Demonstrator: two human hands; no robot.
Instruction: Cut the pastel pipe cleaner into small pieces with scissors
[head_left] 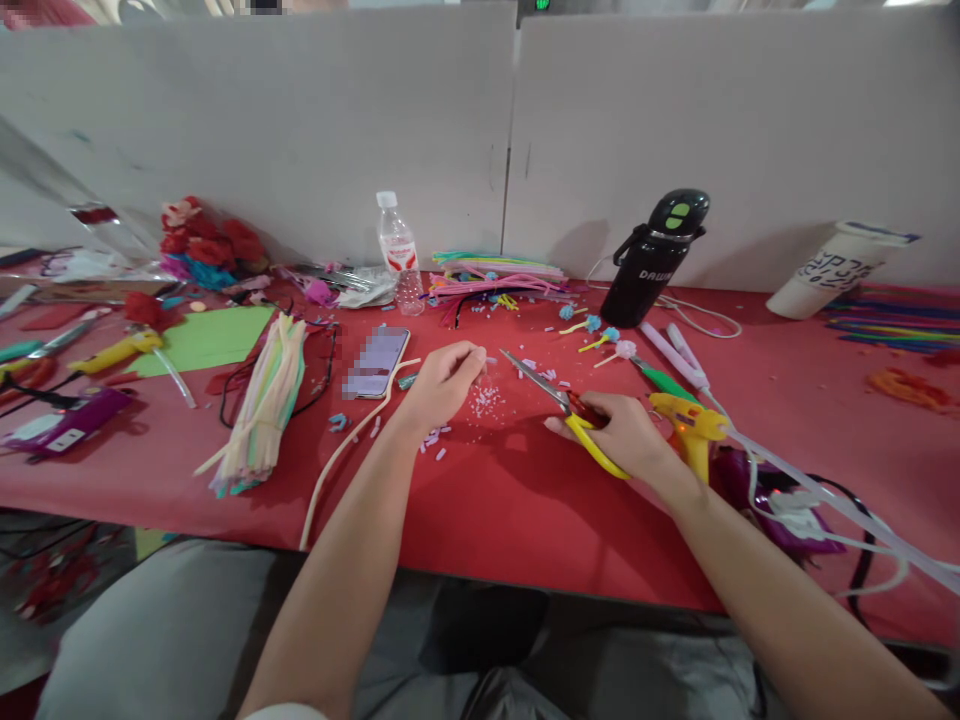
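Observation:
My right hand [626, 432] grips a pair of scissors [546, 386] with yellow and red handles. The blades point up and left, towards my left hand [450, 382]. That hand is closed in a pinch above the table; whatever lies between the fingertips is too small to make out. A tiny lilac piece shows by the fingertips. Below them lies a scatter of fine pale clippings [486, 401], with short lilac pieces [440, 453] around it. Small blue and pink fluffy balls on stems, one of them a pink one [625, 349], lie beyond the scissors.
A yellow glue gun [694, 425] stands by my right forearm, its cord trailing right. A phone [380, 362] and a bundle of pale pipe cleaners [264, 405] lie left. Behind stand a water bottle [401, 255], a black flask [655, 265] and a grey partition [300, 120].

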